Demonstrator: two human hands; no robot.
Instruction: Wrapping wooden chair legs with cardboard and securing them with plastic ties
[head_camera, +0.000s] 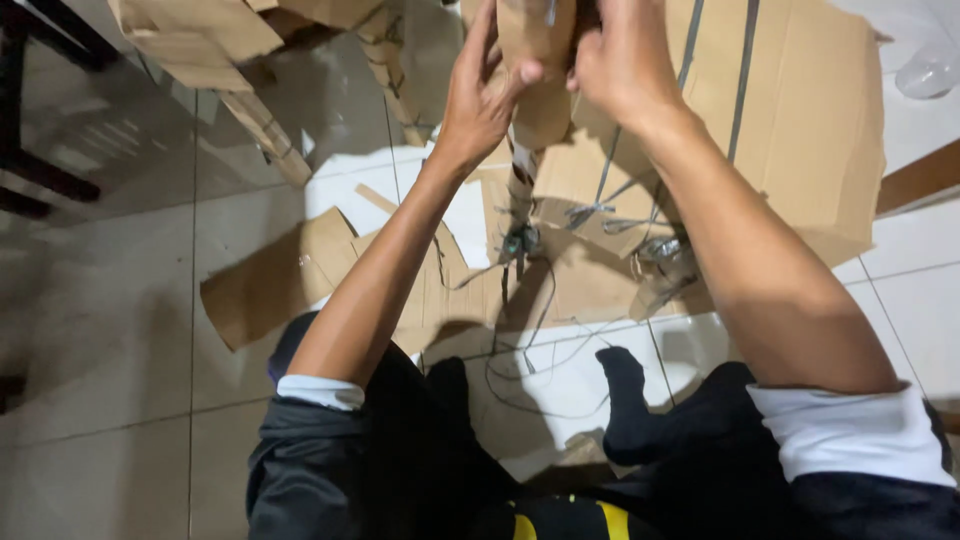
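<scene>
Head view: I sit on tiled floor (120, 330).
Left hand (480, 100): clasped on cardboard piece (535, 60), steadying it.
Right hand (625, 60): gripping its other side, raised above scraps (300, 280).

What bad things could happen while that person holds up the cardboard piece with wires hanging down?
1. The loose wires dangle from the cardboard piece down over the lap, so they might snag on a leg and tug free.
2. The left hand and right hand pinch only its top, so it could bend or slip.
3. Cardboard scraps lie on the shiny tile floor; someone might slide on them.
</scene>
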